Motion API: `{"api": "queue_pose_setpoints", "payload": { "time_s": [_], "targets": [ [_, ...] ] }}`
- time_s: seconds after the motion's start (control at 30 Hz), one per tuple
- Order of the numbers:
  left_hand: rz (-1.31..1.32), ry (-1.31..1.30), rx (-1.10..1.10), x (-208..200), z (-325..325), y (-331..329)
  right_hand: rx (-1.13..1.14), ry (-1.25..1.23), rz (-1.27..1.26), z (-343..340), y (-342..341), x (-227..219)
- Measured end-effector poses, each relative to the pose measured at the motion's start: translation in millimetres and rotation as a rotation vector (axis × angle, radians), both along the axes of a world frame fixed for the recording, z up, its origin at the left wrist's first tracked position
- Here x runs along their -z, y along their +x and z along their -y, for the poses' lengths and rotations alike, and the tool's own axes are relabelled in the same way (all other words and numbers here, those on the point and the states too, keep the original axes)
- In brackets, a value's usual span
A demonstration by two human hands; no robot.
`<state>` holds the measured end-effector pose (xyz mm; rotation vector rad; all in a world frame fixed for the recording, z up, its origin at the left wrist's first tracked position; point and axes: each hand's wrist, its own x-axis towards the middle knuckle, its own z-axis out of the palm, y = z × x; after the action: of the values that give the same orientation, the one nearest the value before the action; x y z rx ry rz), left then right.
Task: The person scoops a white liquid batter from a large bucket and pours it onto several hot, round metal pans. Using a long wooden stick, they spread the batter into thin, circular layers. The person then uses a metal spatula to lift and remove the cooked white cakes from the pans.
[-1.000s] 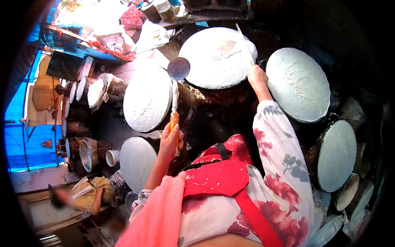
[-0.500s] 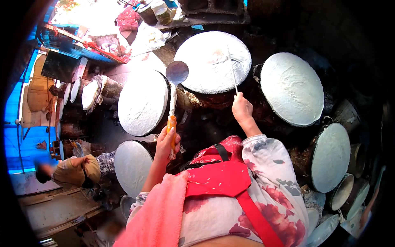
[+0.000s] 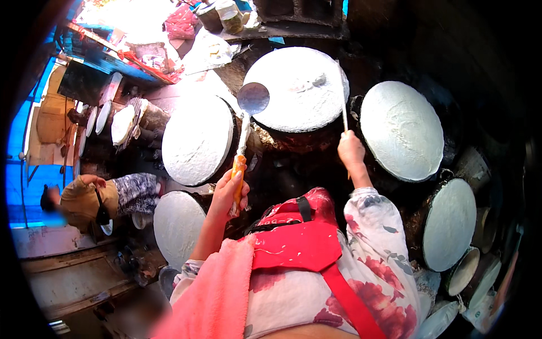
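Note:
My left hand (image 3: 230,191) is closed around the orange handle of a ladle (image 3: 253,99). White residue coats the ladle's shaft, and its round metal bowl hangs beside the left rim of the far middle round top (image 3: 282,107). That top is covered in a white layer with a rough, greyish lump (image 3: 314,83) on it. My right hand (image 3: 351,148) grips a thin pale stick (image 3: 344,107). The stick points away from me along the top's right edge; I cannot tell whether its tip touches.
Similar white-coated round tops stand at left (image 3: 197,141), right (image 3: 402,131), near left (image 3: 179,229) and near right (image 3: 450,225). A person in a tan top (image 3: 90,198) is at far left. Jars (image 3: 228,17) and a pink bag (image 3: 180,22) sit at the back.
My right hand has moved right with the stick, from over the far middle top to its right edge. The ladle has shifted slightly right. The person at left has changed posture.

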<state>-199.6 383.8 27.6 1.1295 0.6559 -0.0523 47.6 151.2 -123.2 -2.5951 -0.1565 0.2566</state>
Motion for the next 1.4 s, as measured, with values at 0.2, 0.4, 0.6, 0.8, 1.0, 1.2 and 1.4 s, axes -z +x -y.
{"api": "queue_pose_setpoints", "payload": {
  "time_s": [0.2,0.4,0.6,0.8,1.0,1.2,1.4],
  "targets": [
    [-0.007,-0.084,-0.010,-3.9,-5.4,5.5,-0.253,-0.081,0.097,-20.5,17.1,-21.9],
    [-0.033,-0.061,-0.027,-2.8,-12.0,14.9,-0.421,-0.134,0.089,-29.5,32.2,-11.5],
    [-0.056,-0.024,-0.015,-6.5,-15.3,20.8,-0.304,-0.080,0.104,-16.2,90.5,-21.3],
    [-0.124,0.099,0.018,2.3,-31.5,35.1,-0.627,-0.066,0.164,5.5,41.0,-29.5],
    [-0.155,0.284,0.121,3.8,-39.8,66.6,-0.145,-0.031,0.081,44.4,-22.6,17.5],
    [-0.169,0.277,0.135,9.9,-27.5,82.6,-0.313,0.099,-0.021,-54.2,-69.3,7.1],
    [-0.177,0.131,0.103,3.9,-19.3,80.5,-0.124,0.125,-0.027,-35.3,-58.1,6.3]
  ]
}}
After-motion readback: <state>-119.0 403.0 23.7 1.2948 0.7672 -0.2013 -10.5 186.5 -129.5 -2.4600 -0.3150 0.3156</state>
